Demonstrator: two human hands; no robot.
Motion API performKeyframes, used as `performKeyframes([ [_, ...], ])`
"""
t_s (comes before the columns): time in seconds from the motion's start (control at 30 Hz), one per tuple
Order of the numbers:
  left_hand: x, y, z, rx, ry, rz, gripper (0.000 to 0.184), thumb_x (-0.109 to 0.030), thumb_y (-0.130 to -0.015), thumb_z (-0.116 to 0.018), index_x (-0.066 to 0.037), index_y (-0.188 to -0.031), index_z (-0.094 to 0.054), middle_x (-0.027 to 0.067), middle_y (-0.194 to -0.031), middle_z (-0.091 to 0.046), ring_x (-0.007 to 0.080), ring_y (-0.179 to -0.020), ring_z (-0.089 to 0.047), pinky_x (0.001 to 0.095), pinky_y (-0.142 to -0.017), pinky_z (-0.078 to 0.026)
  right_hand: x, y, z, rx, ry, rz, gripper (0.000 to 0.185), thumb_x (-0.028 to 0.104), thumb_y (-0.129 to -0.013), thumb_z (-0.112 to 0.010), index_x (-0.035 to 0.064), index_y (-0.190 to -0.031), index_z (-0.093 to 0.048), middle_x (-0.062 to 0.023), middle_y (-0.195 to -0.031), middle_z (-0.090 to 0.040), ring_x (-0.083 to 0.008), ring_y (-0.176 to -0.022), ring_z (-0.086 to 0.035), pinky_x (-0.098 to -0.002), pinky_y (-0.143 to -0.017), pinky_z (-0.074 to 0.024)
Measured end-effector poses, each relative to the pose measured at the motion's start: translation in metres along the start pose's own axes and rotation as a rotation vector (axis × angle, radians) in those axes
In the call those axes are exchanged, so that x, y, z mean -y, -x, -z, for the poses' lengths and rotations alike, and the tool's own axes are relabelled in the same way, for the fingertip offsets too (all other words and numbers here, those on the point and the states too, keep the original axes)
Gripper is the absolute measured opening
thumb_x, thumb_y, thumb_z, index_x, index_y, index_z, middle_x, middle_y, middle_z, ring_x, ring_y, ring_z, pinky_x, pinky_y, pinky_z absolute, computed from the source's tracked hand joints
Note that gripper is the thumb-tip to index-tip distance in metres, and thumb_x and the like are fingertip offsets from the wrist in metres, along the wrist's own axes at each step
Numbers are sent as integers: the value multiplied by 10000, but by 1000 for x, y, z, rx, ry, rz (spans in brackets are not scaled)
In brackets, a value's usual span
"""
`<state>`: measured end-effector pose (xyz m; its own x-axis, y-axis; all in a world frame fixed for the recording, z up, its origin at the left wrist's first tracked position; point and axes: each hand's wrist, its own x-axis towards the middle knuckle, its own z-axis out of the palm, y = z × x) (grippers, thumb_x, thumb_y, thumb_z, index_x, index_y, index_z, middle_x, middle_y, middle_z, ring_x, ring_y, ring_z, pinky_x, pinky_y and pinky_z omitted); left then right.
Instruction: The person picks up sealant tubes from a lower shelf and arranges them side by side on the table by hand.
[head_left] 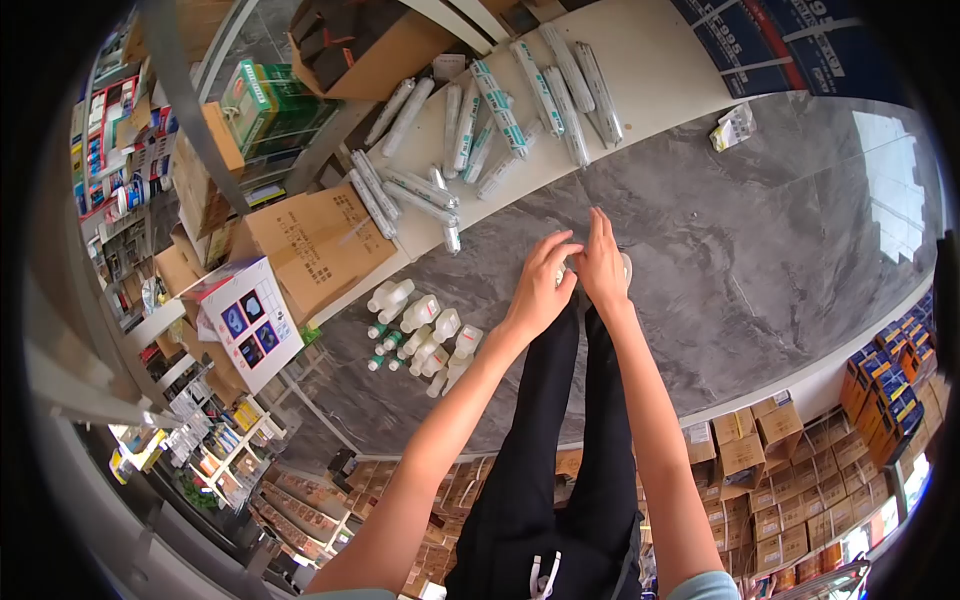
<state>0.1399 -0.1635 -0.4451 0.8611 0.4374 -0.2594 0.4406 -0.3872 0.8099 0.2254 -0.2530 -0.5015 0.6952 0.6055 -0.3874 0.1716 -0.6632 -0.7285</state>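
My left hand point(540, 288) and my right hand point(602, 268) are held out in front of me over the grey floor, close together above my feet. The left fingers are a little bent and apart. On the right, the fingers stretch forward. I see nothing held in either hand. Beyond them, several white tubes with green print point(498, 108), like sealant cartridges, lie scattered on a pale ledge point(655, 62). To the left of my left hand, several white plastic bottles point(420, 312) and small green-capped ones point(388, 340) stand grouped on the floor.
An opened cardboard box point(318, 245) and a printed white box point(248, 325) are at the left by shelving. Blue cartons point(735, 45) sit on the ledge's far right, with a crumpled wrapper point(733, 128) on the floor nearby. Stacked brown cartons point(790, 490) line the space behind me.
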Motion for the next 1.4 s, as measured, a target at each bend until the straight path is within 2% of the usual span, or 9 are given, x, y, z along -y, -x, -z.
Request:
performKeyframes([
  [0.2,54,-27,-40,8,47,115,412,25,-779,-571,-18,-1187,-530,171,-1226,-559,345,-1162,-527,403,-988,-415,-37,-35,-26,-27,256,-56,566,49,-812,-547,-56,-1341,-378,-211,-1383,-429,-356,-1297,-400,-554,-1089,-270],
  [0.3,84,-47,-59,14,15,102,399,1,-808,-570,-8,-1200,-501,178,-1161,-595,340,-1123,-559,397,-957,-440,-70,-48,-36,-17,193,-87,559,83,-826,-540,-44,-1346,-378,-201,-1382,-431,-347,-1310,-386,-583,-1087,-256],
  [0.5,171,-101,-119,-90,76,360,317,-99,-896,-557,25,-1168,-453,239,-1113,-586,389,-1063,-563,443,-893,-459,-124,-82,-54,20,168,-176,568,107,-819,-567,-18,-1344,-387,-223,-1364,-439,-362,-1261,-436,-513,-1073,-308],
  [0.6,214,-133,-149,-138,-33,328,381,-172,-889,-596,48,-1160,-443,242,-1066,-581,388,-1019,-567,449,-850,-472,-143,-91,-58,60,118,-243,547,117,-823,-577,-16,-1322,-399,-236,-1297,-500,-376,-1223,-472,-527,-1058,-314],
  [0.8,238,-185,-172,-265,-239,318,420,-220,-831,-674,41,-1078,-456,238,-1032,-545,415,-992,-527,482,-839,-468,-171,-123,-51,22,-82,-241,450,117,-866,-565,-44,-1258,-412,-279,-1124,-604,-428,-1030,-590,-429,-865,-486],
  [0.97,264,-206,-196,-203,-233,485,500,-304,-811,-702,32,-1098,-468,201,-1054,-577,367,-1008,-565,495,-807,-481,-188,-134,-47,103,-39,-211,402,101,-870,-536,-54,-1230,-444,-286,-999,-633,-434,-966,-610,-450,-828,-487],
  [1.1,261,-212,-196,-210,-297,603,535,-413,-812,-674,6,-1094,-497,170,-1031,-627,343,-973,-608,523,-772,-478,-191,-134,-49,117,-13,-234,374,96,-871,-516,-65,-1205,-468,-288,-888,-635,-435,-890,-620,-460,-782,-486],
  [1.27,247,-215,-196,-135,-293,605,493,-353,-859,-650,30,-1112,-471,169,-1080,-572,325,-1058,-547,543,-828,-413,-188,-127,-56,182,-13,-200,359,96,-855,-539,-63,-1171,-480,-272,-877,-630,-430,-895,-611,-469,-770,-485],
  [1.4,217,-217,-187,-248,-106,596,468,-338,-843,-637,53,-1059,-498,175,-970,-614,326,-911,-611,465,-778,-460,-191,-117,-64,149,-37,-167,346,96,-846,-551,-57,-1150,-488,-265,-897,-633,-429,-904,-609,-462,-790,-489],
])
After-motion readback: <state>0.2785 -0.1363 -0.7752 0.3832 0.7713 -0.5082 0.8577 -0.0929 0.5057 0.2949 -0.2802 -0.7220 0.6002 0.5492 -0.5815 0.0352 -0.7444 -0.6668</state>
